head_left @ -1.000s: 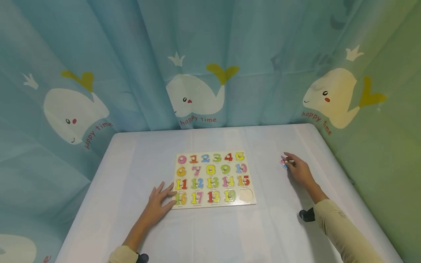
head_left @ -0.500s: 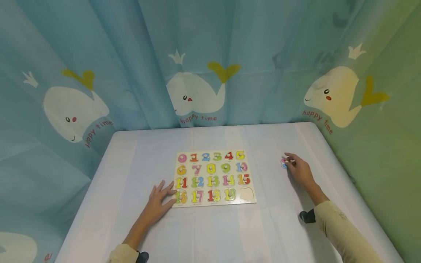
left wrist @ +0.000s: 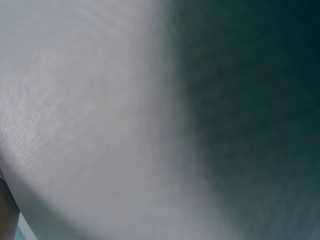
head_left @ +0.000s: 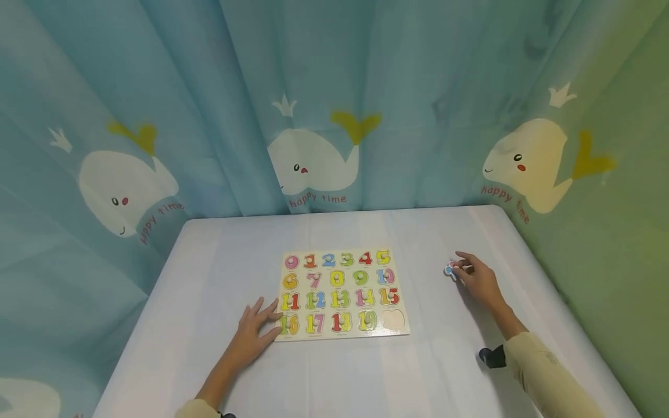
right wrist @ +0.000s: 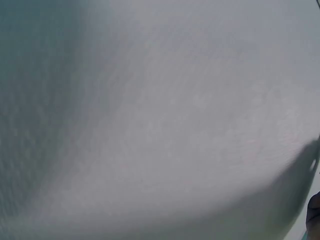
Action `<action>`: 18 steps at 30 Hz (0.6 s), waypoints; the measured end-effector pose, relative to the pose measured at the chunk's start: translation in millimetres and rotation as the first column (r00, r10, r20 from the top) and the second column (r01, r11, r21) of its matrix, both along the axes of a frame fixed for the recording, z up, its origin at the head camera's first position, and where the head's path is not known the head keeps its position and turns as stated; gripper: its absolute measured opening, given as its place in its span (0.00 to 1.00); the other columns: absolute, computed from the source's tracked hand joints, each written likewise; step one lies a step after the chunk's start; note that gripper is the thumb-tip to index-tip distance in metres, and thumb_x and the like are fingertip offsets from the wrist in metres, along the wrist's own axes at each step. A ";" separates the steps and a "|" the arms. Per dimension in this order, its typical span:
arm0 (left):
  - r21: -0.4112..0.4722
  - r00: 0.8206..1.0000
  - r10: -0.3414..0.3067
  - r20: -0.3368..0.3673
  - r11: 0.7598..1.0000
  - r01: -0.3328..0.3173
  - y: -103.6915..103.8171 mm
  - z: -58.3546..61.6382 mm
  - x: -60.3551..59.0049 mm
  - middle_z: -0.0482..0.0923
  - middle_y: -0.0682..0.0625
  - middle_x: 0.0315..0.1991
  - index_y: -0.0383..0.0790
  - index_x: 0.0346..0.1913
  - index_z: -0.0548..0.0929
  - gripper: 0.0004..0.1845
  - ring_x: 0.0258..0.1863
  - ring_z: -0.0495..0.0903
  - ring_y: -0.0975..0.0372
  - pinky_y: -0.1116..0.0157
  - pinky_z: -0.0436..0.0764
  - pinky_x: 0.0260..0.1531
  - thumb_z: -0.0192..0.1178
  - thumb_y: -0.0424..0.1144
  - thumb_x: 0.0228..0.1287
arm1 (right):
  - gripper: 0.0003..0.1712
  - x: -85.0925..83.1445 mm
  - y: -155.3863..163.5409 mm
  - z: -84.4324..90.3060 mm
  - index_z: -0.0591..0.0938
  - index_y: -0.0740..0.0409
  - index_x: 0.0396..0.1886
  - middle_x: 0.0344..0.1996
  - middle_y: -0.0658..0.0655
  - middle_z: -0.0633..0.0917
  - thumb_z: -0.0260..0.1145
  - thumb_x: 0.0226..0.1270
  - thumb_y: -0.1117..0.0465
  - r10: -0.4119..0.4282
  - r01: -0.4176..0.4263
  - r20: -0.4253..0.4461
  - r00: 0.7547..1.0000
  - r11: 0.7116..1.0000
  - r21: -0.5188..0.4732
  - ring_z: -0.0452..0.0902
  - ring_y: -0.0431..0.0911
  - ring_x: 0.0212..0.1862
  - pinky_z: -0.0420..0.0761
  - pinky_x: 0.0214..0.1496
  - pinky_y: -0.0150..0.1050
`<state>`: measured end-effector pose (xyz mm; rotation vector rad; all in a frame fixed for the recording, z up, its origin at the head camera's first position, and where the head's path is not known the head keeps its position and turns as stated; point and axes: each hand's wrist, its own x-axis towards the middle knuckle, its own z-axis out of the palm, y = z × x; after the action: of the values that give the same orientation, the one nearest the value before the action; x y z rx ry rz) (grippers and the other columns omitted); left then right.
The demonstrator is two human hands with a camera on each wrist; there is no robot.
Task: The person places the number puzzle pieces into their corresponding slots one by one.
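Fingers pinch loose puzzle piece beside the number board

Right hand (head_left: 478, 280) pinches a small pink and blue puzzle piece (head_left: 450, 270) on the white table (head_left: 209, 255), at 3 o'clock from the number board (head_left: 342, 293) and well apart from it, with bare cloth between. Left hand (head_left: 256, 328) lies flat with straight fingers, touching the board edge at 8 o'clock. One empty slot (head_left: 393, 318) shows at the board's 5 o'clock corner.

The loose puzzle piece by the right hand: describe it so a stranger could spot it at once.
Start at the white table and its number puzzle board. Look right of the board, across bare cloth, to the right hand. At its fingertips lies the loose puzzle piece, small, pink and blue, the only piece off the board.
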<state>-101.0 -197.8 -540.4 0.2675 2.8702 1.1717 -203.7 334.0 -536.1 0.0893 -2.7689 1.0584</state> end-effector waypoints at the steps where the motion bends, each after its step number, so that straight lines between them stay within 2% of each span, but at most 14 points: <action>1: -0.003 1.000 0.001 0.002 1.000 -0.001 0.1 -1.1 1.3 0.66 0.50 0.66 0.45 0.49 0.83 0.17 0.70 0.50 0.46 0.46 0.39 0.67 0.65 0.46 0.58 | 0.24 1.5 -0.8 -0.3 0.72 0.67 0.59 0.39 0.64 0.81 0.63 0.64 0.66 0.000 0.000 -0.002 1.000 1.000 0.002 0.76 0.54 0.38 0.76 0.31 0.35; 5: -0.004 1.000 0.003 -0.013 1.000 -0.003 0.6 -3.9 3.0 0.67 0.50 0.66 0.45 0.49 0.83 0.17 0.70 0.51 0.46 0.46 0.39 0.67 0.66 0.45 0.57 | 0.25 4.4 -9.1 2.6 0.74 0.66 0.58 0.35 0.59 0.81 0.66 0.62 0.66 0.027 -0.028 -0.039 0.999 1.000 -0.004 0.74 0.48 0.34 0.72 0.27 0.29; 12: 0.001 1.000 0.014 -0.010 1.000 -0.014 1.5 -0.7 1.2 0.66 0.50 0.66 0.44 0.49 0.83 0.17 0.70 0.51 0.46 0.46 0.39 0.67 0.66 0.44 0.57 | 0.24 7.7 -39.2 17.9 0.76 0.64 0.56 0.30 0.55 0.79 0.68 0.59 0.66 0.082 -0.083 -0.093 0.992 0.997 0.001 0.71 0.45 0.30 0.70 0.25 0.30; 18: 0.007 1.000 0.010 -0.012 1.000 -0.010 1.5 2.0 2.1 0.66 0.50 0.66 0.45 0.46 0.83 0.15 0.70 0.50 0.46 0.46 0.39 0.67 0.66 0.44 0.57 | 0.25 23.1 -71.9 29.3 0.77 0.63 0.55 0.28 0.53 0.77 0.70 0.57 0.65 0.098 -0.098 -0.058 0.994 0.995 -0.002 0.70 0.45 0.30 0.69 0.24 0.30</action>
<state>-98.9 -196.4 -538.4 0.2609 2.8816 1.1858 -180.6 262.1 -506.8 0.2536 -2.7349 1.0685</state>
